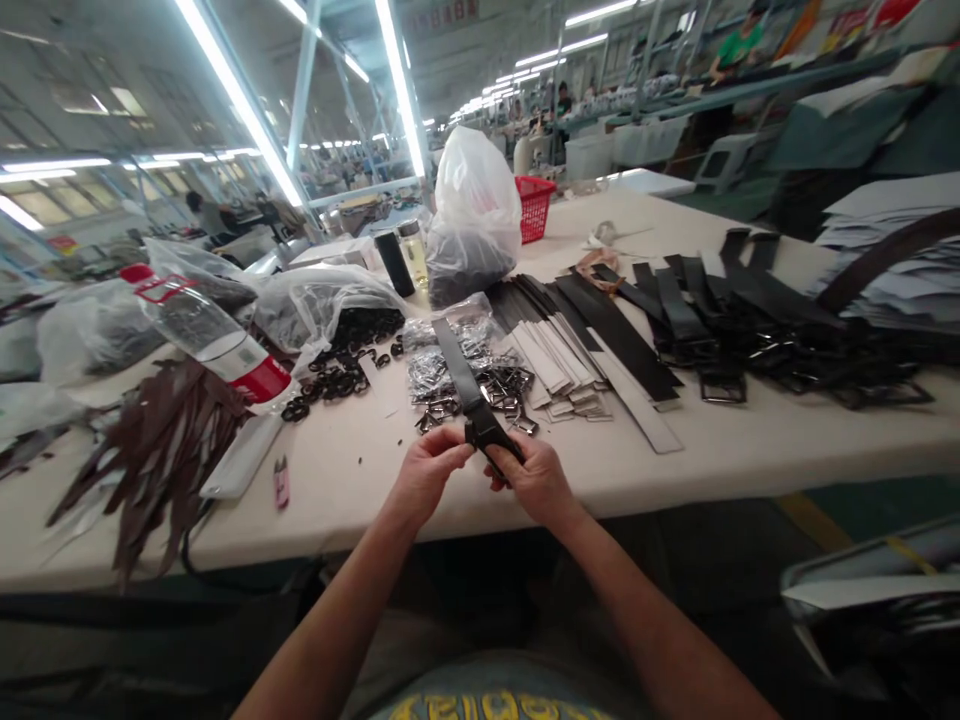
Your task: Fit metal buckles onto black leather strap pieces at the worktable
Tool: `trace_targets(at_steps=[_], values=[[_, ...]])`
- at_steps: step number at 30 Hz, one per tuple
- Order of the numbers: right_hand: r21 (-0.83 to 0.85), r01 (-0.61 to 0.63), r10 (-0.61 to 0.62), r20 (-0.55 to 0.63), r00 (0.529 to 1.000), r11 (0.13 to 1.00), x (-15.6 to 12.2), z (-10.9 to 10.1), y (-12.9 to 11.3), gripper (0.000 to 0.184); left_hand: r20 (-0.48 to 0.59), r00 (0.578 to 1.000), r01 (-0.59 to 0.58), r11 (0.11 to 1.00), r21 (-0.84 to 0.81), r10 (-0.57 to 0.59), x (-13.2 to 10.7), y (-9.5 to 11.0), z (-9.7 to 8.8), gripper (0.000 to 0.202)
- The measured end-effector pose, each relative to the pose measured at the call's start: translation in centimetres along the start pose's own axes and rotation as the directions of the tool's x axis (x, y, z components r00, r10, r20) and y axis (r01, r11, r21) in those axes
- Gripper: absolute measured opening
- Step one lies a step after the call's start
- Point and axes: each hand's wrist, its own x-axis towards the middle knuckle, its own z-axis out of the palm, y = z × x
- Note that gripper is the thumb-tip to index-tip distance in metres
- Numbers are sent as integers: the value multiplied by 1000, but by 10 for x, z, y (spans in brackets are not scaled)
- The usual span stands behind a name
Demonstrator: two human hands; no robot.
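Note:
A black belt strap [459, 365] runs from my two hands away over the table, its far part lying across a pile of metal buckles [439, 378]. My left hand [433, 468] pinches the strap's near end from the left side. Around the same end, from the right, my right hand [536, 475] is closed with its thumb on top. The near end looks thick or folded, and my fingers hide part of it. Just right of the buckles lie several pale-backed strips [544, 355] and dark straps [615, 335].
Pink thread snips [281, 483] and brown strips [169, 450] lie left. A bottle [214, 340] leans beside black rings [330, 375]. Behind stand a filled plastic bag [472, 215] and a red basket [534, 210]. Buckled belts [780, 330] are heaped right. A person [739, 45] works far off.

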Motion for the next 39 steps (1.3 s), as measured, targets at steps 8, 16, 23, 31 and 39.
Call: trace_targets(at_steps=[8,16,23,31,39], values=[[12,-39,37,88,995,999,3,-3,1,32,18,999,-31,999,5,31,9,-3,-2,34],[-10,-48,49,114,992,999,3,-3,0,31,80,996,-59,985,165,46,9,2,-4,30],[-168,27,-5,131,991,985,3,-1,7,25,218,946,-319,792,520,239,5,12,-7,21],[-237,54,-30,105,994,970,2,2,6,21,170,919,-389,748,537,356,4,1,-10,18],[-164,11,10,126,992,986,4,0,8,23,163,848,-504,674,539,504,2,-5,-1,14]])
